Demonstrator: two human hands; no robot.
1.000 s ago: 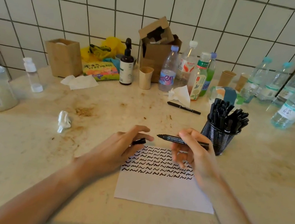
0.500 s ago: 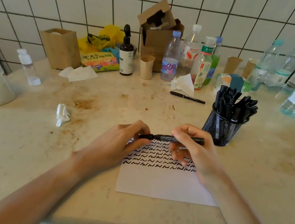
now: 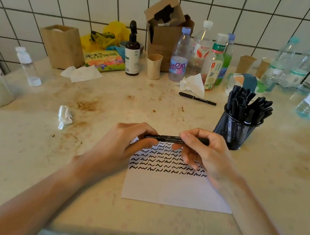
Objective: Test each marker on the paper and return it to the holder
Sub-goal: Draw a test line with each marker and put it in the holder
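Marker (image 3: 169, 139) was held level just above the top of the paper (image 3: 177, 188), both hands on it. Left hand (image 3: 123, 144) pinched the left end, where the cap sits; right hand (image 3: 205, 156) curled round the barrel. Looked like the cap being pressed on: opposing grips along the axis, so a judgement, not a certainty. Paper lay flat on the counter (image 3: 273, 188), rows of black squiggles across its upper half, lower half blank. Mesh holder (image 3: 234, 130) stood just right of the right hand, packed with black markers upright, close for the return. One loose marker (image 3: 197, 98) lay apart behind it, beside a crumpled tissue (image 3: 193, 83).
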